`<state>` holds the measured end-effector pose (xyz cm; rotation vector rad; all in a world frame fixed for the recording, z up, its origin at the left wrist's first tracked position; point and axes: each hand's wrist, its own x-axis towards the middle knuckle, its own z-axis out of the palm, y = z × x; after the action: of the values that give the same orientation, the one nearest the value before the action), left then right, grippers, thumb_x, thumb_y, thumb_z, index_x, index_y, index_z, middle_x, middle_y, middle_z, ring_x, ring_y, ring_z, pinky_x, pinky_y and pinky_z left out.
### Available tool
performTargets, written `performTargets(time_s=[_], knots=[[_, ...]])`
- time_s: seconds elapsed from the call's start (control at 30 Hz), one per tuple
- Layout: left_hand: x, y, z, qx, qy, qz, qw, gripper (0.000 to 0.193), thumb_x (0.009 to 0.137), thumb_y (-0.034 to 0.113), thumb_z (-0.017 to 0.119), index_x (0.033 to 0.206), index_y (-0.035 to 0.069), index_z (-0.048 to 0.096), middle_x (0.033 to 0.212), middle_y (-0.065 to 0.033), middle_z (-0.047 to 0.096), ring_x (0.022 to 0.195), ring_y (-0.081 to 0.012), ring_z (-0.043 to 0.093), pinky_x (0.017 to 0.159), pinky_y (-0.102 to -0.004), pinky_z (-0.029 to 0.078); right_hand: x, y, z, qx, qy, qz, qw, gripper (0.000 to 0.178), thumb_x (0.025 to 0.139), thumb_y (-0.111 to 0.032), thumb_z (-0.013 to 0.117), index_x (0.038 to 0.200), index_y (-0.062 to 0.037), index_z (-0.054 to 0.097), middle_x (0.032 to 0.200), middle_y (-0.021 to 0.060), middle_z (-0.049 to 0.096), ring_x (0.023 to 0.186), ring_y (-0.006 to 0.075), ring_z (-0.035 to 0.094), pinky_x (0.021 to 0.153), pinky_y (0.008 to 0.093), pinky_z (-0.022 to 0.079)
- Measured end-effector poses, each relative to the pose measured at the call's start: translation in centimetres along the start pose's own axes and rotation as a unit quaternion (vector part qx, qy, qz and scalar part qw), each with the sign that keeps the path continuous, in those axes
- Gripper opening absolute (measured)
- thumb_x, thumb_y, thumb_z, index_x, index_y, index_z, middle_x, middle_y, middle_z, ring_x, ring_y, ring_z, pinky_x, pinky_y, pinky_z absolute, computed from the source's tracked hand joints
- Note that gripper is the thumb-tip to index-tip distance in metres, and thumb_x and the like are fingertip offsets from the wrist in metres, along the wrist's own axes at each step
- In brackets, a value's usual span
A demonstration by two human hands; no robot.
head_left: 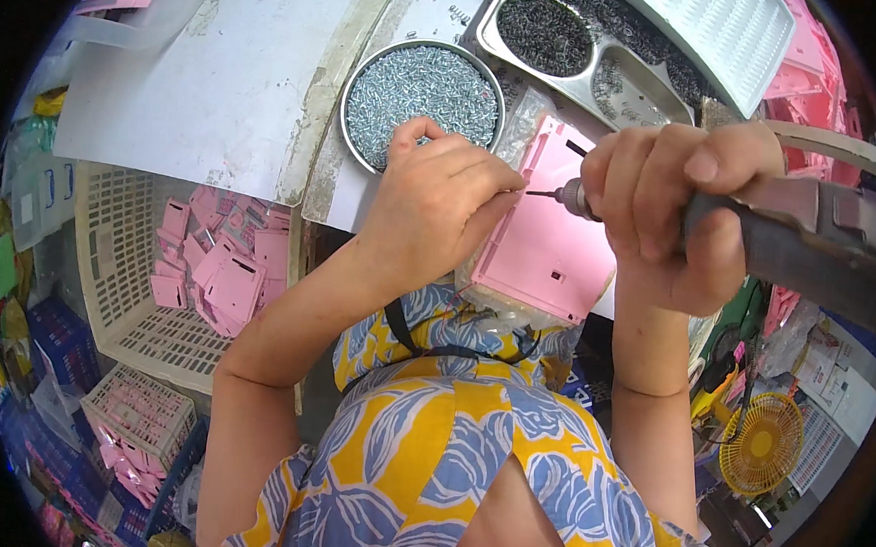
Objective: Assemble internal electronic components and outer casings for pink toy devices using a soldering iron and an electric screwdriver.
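Observation:
My right hand (665,191) grips a dark power screwdriver (816,239), held sideways with its thin bit pointing left. At the bit's tip, the thumb and forefinger of my left hand (432,199) are pinched together; whatever lies between them is too small to make out. Beneath both hands is a flat pink plastic panel (548,245) with small slots, resting on a clear-wrapped pad at the table's near edge. Just beyond my left hand stands a round metal bowl (345,115) full of small silvery screws (423,85).
A metal tray (606,56) at the back holds small dark springs (542,31) in compartments, beside a white textured tray (723,36). Left and below the table sits a cream crate (110,296) of pink parts (225,272), with a smaller crate (144,402) nearer. A yellow fan (761,444) stands right.

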<state>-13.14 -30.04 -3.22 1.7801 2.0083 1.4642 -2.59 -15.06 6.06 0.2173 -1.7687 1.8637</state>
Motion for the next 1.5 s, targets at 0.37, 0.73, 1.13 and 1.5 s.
performTargets(time_s=[0.37,0.73,1.13,1.5], knots=[[-1.4,2.3,-1.5,-0.045,0.017,-0.076,0.996,0.014,0.079,0.013,0.079,0.085,0.008,0.068,0.075,-0.004,0.066,0.071,-0.0253,0.063,0.068,-0.0385,0.046,-2.4,-1.5,2.3,0.007,0.048,0.033,0.998,0.026,0.1,-0.032,0.063,0.109,-0.0116,0.05,0.06,-0.0031,0.05,0.047,0.0119,0.047,0.053,0.0318,0.044],[-8.6,5.1,-0.2,-0.034,-0.207,-0.226,0.951,0.024,0.091,0.028,0.065,0.082,0.006,0.07,0.078,-0.0163,0.069,0.074,-0.0368,0.068,0.065,-0.0479,0.054,-6.1,-0.5,5.0,-0.028,0.031,0.113,0.993,0.027,0.092,-0.018,0.074,0.094,-0.0082,0.048,0.06,0.0037,0.053,0.052,0.0167,0.053,0.055,0.0341,0.047],[7.7,1.3,3.3,0.063,-0.119,0.098,0.986,0.029,0.079,0.028,0.074,0.094,0.004,0.073,0.108,-0.0156,0.066,0.103,-0.0346,0.063,0.089,-0.044,0.051,-3.3,-4.6,0.2,0.166,0.054,0.007,0.985,0.026,0.082,-0.012,0.076,0.093,-0.0094,0.053,0.055,-0.0017,0.052,0.042,0.0121,0.048,0.047,0.027,0.041],[-7.5,1.1,-9.1,-0.073,0.236,-0.043,0.968,0.048,0.084,0.016,0.071,0.125,0.003,0.049,0.131,-0.0158,0.054,0.111,-0.0268,0.06,0.099,-0.0449,0.05,-4.4,-10.6,-3.7,0.211,0.194,-0.137,0.948,0.028,0.074,-0.012,0.076,0.091,-0.0139,0.054,0.047,-0.0091,0.052,0.039,0.0016,0.049,0.049,0.0144,0.036]])
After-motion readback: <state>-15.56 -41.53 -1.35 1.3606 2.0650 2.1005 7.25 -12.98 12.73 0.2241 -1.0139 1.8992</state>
